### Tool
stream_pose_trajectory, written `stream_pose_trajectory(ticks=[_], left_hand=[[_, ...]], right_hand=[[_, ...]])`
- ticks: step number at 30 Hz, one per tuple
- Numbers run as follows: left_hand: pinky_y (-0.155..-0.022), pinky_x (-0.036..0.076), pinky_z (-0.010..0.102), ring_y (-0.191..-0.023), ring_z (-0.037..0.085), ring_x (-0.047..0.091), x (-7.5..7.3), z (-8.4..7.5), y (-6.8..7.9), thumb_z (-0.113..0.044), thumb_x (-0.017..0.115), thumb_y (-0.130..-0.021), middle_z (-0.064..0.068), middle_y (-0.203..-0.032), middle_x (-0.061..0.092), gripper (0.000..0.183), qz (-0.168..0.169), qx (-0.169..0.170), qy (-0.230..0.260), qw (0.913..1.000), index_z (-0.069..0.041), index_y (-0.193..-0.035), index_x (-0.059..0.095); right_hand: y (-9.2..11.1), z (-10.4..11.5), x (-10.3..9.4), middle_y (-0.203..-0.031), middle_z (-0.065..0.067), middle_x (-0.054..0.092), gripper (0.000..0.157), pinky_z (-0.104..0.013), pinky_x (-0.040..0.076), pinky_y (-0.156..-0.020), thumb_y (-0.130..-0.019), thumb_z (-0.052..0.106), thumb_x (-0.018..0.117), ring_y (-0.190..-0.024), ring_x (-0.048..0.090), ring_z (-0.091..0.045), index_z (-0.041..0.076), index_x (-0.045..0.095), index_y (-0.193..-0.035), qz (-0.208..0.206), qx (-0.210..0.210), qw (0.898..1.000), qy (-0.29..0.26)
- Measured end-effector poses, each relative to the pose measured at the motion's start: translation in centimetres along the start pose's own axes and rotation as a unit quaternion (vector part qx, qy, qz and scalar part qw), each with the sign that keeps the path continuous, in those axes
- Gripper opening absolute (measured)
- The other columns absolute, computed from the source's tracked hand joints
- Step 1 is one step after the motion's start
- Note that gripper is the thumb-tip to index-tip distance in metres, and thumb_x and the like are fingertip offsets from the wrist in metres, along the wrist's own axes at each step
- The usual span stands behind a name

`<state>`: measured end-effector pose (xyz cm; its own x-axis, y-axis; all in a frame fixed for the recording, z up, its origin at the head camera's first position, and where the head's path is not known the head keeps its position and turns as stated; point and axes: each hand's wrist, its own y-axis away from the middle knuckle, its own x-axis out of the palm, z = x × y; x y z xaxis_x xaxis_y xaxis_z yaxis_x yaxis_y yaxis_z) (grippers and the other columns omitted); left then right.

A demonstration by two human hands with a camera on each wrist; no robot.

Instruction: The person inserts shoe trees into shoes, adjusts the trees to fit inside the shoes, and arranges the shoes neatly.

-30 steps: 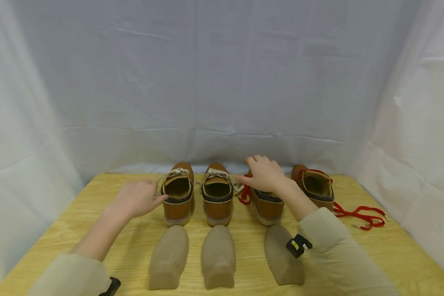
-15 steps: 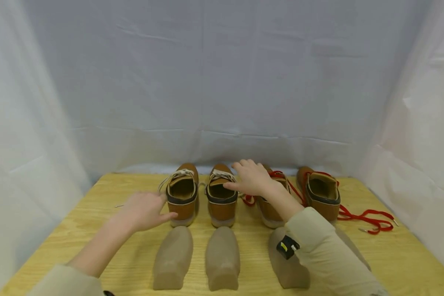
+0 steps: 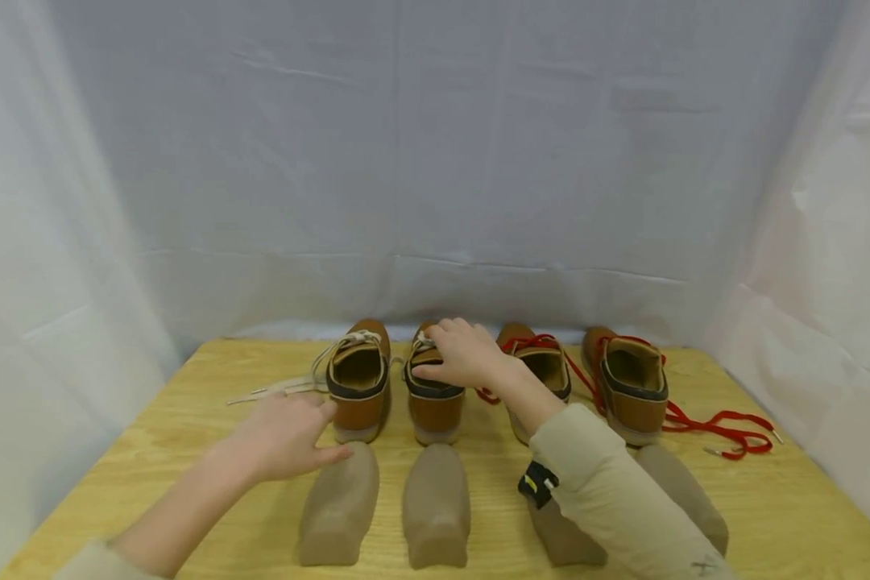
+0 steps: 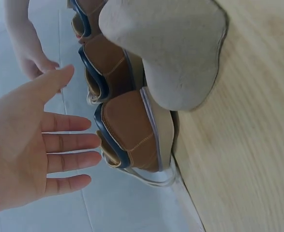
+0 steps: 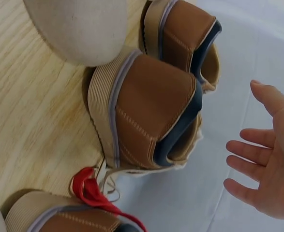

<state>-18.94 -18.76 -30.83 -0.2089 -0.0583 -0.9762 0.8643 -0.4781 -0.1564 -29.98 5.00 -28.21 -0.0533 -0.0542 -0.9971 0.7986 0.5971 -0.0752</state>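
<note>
My right hand [image 3: 460, 354] hovers with spread fingers over the second brown shoe [image 3: 435, 415] from the left, hiding part of its opening and white lace. In the right wrist view, a gap separates the hand [image 5: 277, 159] from that shoe [image 5: 156, 101]. Lower and to the left, my left hand [image 3: 290, 435] is in the air near the leftmost white-laced shoe [image 3: 358, 415] and a beige foot-shaped last [image 3: 339, 507]. Its fingers [image 4: 71, 141] are straight and hold nothing in the left wrist view. Two red-laced shoes stand further right, one [image 3: 547, 370] partly behind my right forearm.
In front of the shoes lie more beige lasts, one [image 3: 437, 507] in the middle and one [image 3: 685, 495] at right; my right sleeve covers part of another [image 3: 565, 536]. A loose red lace [image 3: 725, 431] trails over the wooden table [image 3: 783, 515]. White sheeting [image 3: 435, 161] hangs behind.
My right hand has moved left, from above the third shoe to above the second. The left hand has come down and nearer to me, away from the leftmost shoe's opening. The shoes look unmoved.
</note>
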Motion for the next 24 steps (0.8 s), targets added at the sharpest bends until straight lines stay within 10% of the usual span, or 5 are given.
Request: stream_pose_trajectory(ticks=[24], left_hand=[[-0.071, 0.043, 0.043, -0.090, 0.027, 0.058, 0.9, -3.3, 2.5, -0.076, 0.059, -0.064, 0.006, -0.101, 0.061, 0.085, 0.015, 0.056, 0.002, 0.9983, -0.004, -0.109, 0.061]], right_hand=[[-1.6, 3.5, 1.8, -0.134, -0.007, 0.046, 0.067, -0.043, 0.034, -0.100, -0.086, 0.056, 0.054, -0.127, 0.038, -0.026, 0.012, 0.045, -0.136, 0.036, -0.051, 0.996, 0.057]])
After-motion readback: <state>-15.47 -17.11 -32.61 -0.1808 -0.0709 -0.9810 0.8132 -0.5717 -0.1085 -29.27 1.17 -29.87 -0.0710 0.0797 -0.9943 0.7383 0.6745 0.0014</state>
